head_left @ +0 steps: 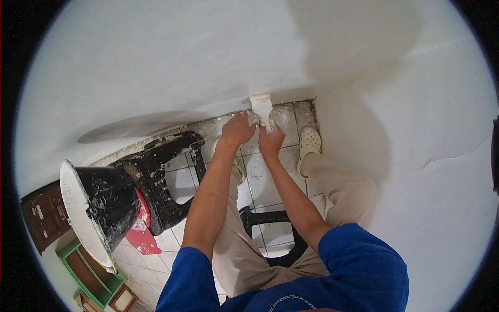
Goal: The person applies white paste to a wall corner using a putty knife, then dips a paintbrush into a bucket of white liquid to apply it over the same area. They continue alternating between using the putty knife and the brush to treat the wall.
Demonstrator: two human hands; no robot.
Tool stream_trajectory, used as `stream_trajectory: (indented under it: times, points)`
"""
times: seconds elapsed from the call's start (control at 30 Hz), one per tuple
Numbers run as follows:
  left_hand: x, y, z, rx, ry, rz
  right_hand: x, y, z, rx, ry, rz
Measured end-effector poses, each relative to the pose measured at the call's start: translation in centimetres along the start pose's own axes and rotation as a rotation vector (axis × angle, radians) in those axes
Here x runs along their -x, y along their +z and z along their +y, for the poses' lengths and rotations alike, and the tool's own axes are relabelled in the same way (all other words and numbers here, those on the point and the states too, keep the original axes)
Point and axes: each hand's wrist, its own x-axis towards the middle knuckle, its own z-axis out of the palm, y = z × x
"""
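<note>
Both my hands hold a wide putty knife (261, 104) coated in white plaster, its blade pressed against the bottom of the white wall (171, 57) near the floor corner. My left hand (237, 130) grips it from the left. Closed around the handle just below the blade is my right hand (271, 141). My legs in beige trousers and a white clog (309, 143) show below my arms.
A black bucket (101, 205) smeared with white plaster sits on a black plastic stool (169, 171) at left, with a red lid (141, 229) under it. The floor is white tile (262, 171). A second white wall (426, 130) closes the right side. Green shelving (88, 273) stands lower left.
</note>
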Motion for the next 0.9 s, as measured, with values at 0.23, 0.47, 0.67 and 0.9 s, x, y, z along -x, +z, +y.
stream_trajectory:
  times: [0.23, 0.47, 0.67, 0.9]
  points:
    - [-0.1, -0.2, -0.9, 0.006, 0.005, -0.044, 0.1, 4.5, 6.4, 0.044, -0.125, 0.039]
    - [0.2, 0.1, -0.8, -0.033, -0.003, 0.009, -3.5, 4.5, 12.2, 0.269, 0.019, -0.225]
    - [0.4, -1.0, 0.2, -0.028, -0.036, -0.085, -3.5, 3.0, 11.9, 0.137, 0.255, -0.335]
    - [0.7, -0.9, 0.4, 0.016, -0.012, -0.059, -2.2, 6.6, 10.7, 0.093, -0.029, -0.071]
